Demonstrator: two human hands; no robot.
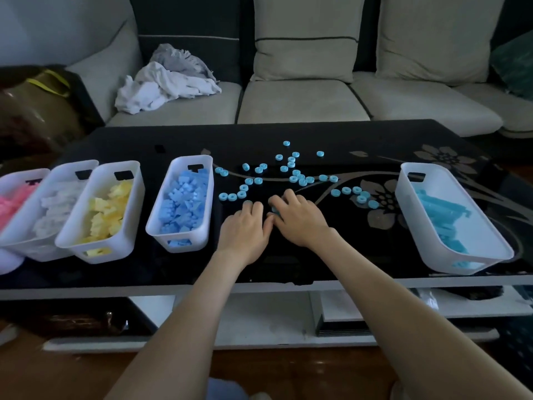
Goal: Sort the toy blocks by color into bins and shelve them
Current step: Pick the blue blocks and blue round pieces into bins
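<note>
Nearest, low on the tabletop point(288, 255): left hand point(245, 226) and right hand point(300, 220), side by side, close at the thumbs. Right fingers point(284, 199) curled down over one of the rings point(293, 179), a sliver of blue showing beneath. Left fingers point(251, 207) bent, tips down; holding anything or not, cannot tell.

Just past the fingertips, and fanning farther out to left and right: the remaining rings, loose and flat on the tabletop, none yet binned. Round, so no long axis to line up with; reachable from any side.

Level with the hands, to the right and well apart: cyan bin point(408, 203), part filled, long axis running near to far. Probably the target, judging by the matching shade. Right hand the nearer one, so a sweep rightward looks the likely carry. Just left of the left hand: blue bin point(199, 241), a duller blue, easy to mistake. Farther left, packed close: yellow bin point(127, 241), white bin point(34, 249), pink bin point(11, 180).

Farthest: sofa point(294, 102) with crumpled cloths point(167, 82).
</note>
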